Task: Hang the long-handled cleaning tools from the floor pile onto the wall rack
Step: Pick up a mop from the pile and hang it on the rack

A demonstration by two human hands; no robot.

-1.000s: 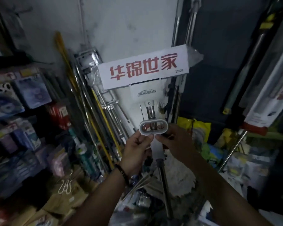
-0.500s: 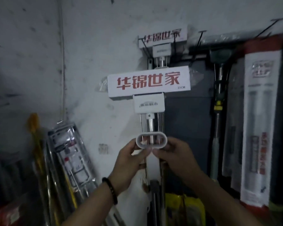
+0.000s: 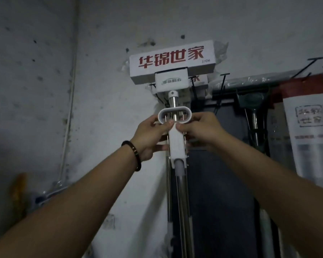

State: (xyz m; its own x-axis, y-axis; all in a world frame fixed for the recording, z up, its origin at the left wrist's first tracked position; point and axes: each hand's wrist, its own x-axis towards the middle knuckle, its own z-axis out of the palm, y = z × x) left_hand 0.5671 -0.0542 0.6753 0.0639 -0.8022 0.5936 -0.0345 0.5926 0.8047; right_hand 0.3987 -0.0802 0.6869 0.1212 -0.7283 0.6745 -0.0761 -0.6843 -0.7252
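Note:
I hold a long-handled mop upright against the wall. Its white boxed head [image 3: 172, 61] with red characters is at the top, a steel shaft [image 3: 182, 202] runs down. My left hand [image 3: 151, 135] and my right hand [image 3: 199, 129] both pinch the white oval slider handle [image 3: 174, 116] on the shaft, one from each side. Black wire hooks of the wall rack [image 3: 223, 80] stick out just right of the mop head. A second identical boxed mop head [image 3: 198, 82] hangs right behind the held one, mostly hidden.
To the right hang a squeegee-type tool [image 3: 254, 108] with a steel handle and a tall packaged tool [image 3: 309, 131] with a red cap. A white pipe [image 3: 69, 108] runs down the bare wall at left. Something orange [image 3: 20, 187] shows blurred at lower left.
The mop has been raised from floor level up the wall, its head now in front of the hanging one at the rack. Both hands kept their grip on the oval handle.

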